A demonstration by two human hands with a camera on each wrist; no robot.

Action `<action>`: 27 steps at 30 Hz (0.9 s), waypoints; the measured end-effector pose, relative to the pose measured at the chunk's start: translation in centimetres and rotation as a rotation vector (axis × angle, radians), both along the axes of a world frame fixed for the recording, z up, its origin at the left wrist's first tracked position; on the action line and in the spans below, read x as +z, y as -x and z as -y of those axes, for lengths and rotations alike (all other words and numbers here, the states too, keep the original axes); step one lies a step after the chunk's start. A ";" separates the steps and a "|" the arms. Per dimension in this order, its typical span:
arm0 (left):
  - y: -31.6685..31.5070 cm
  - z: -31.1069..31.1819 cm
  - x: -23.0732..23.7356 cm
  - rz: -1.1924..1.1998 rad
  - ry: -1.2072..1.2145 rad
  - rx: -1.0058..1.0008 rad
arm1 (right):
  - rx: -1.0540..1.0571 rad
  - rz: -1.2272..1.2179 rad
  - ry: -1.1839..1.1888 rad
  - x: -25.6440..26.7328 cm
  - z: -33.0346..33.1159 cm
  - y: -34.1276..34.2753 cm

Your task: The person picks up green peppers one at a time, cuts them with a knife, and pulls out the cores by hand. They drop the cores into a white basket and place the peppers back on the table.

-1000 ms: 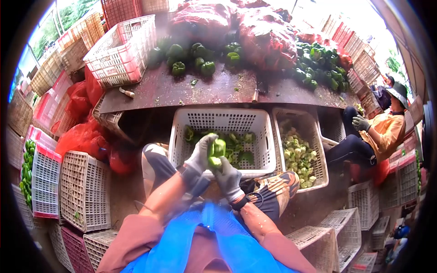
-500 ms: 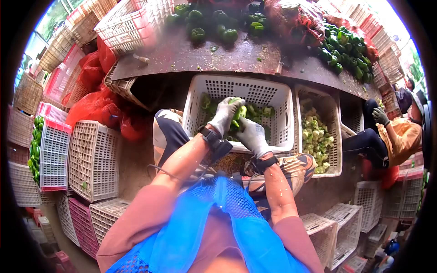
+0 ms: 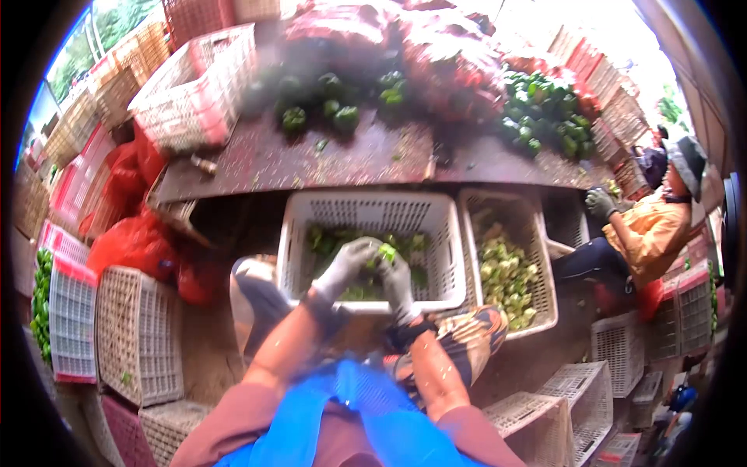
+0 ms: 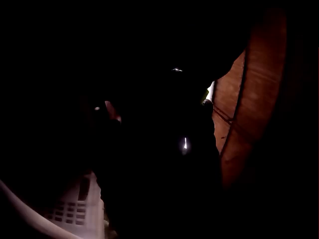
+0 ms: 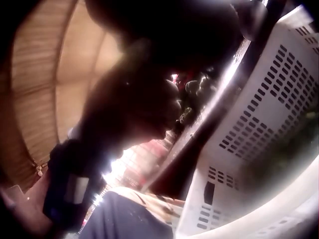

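Observation:
Both hands wear grey gloves and meet over a white crate (image 3: 453, 265) in the head view. My left hand (image 3: 348, 266) and my right hand (image 3: 398, 286) grip a green bell pepper (image 3: 387, 251) between them. Only a small bright green part shows at the fingertips; the gloves hide the rest. Below them in the crate lie green pepper pieces (image 3: 419, 243). The left wrist view is almost black, and the hands in the right wrist view are dark shapes beside the white crate (image 5: 259, 114).
Right of the white crate stands a crate (image 3: 549, 300) of pale pepper cores (image 3: 506, 280). Ahead, a table (image 3: 257, 163) bears whole green peppers (image 3: 537, 109), red net sacks (image 3: 451, 58) and a knife-like tool (image 3: 204, 165). Someone in an orange top (image 3: 650, 237) sits at right. Stacked crates (image 3: 140, 335) stand left.
The head view tilted down, then back up. The hands turned the pepper and drew close together; much less of it shows now than one second ago.

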State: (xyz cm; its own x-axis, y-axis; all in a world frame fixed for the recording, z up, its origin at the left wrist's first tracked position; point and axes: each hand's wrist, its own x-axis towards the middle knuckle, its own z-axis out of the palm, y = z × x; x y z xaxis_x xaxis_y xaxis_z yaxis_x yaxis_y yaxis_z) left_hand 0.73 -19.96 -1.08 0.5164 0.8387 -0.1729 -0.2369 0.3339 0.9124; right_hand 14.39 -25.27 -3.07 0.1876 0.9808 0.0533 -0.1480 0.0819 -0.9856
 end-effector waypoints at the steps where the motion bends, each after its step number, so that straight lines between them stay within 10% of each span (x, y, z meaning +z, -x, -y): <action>1: 0.1 -0.4 -0.8 -0.092 -0.063 -0.044 | -0.023 0.203 0.063 2.4 1.0 0.0; 8: -0.6 2.2 0.3 -0.143 -0.163 0.050 | -0.083 -0.143 0.209 0.9 1.6 1.1; 10: -0.4 2.3 -0.2 -0.262 -0.341 0.052 | -0.059 -0.667 0.215 0.1 1.1 1.9; 15: 1.5 0.6 -0.2 -0.151 -0.060 -0.043 | 0.200 -1.086 0.210 1.0 0.6 -0.6; 18: 1.5 -1.2 -2.1 -0.744 -0.403 -0.013 | -0.281 -0.465 0.242 5.8 -0.9 -2.8; 20: 1.7 -2.4 -3.4 -0.780 -0.532 -0.005 | -0.636 -0.613 0.312 8.7 -2.3 -6.0; 22: 1.5 -4.5 -3.5 -1.319 -0.740 -0.385 | -1.003 -0.481 0.287 9.4 -3.2 -9.7; 23: 1.4 -5.1 -2.7 -1.469 -0.758 -0.544 | -1.020 -0.780 -0.045 2.4 -5.1 -15.4; 26: 0.2 -7.7 -3.0 -1.477 -0.810 -0.505 | -0.817 -0.960 0.015 2.1 -6.7 -18.2; 27: -0.4 -8.8 -2.6 -1.368 -0.868 -0.435 | -0.854 -0.642 0.128 0.9 -9.4 -19.2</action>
State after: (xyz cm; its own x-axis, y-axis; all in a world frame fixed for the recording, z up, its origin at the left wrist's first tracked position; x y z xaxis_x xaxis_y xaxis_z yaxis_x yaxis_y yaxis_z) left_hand 1.14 -11.12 -3.67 0.5911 0.7653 -0.2547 0.8016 -0.5221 0.2914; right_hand 33.55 -15.89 -2.21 0.7697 0.5033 -0.3926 -0.5835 0.3053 -0.7526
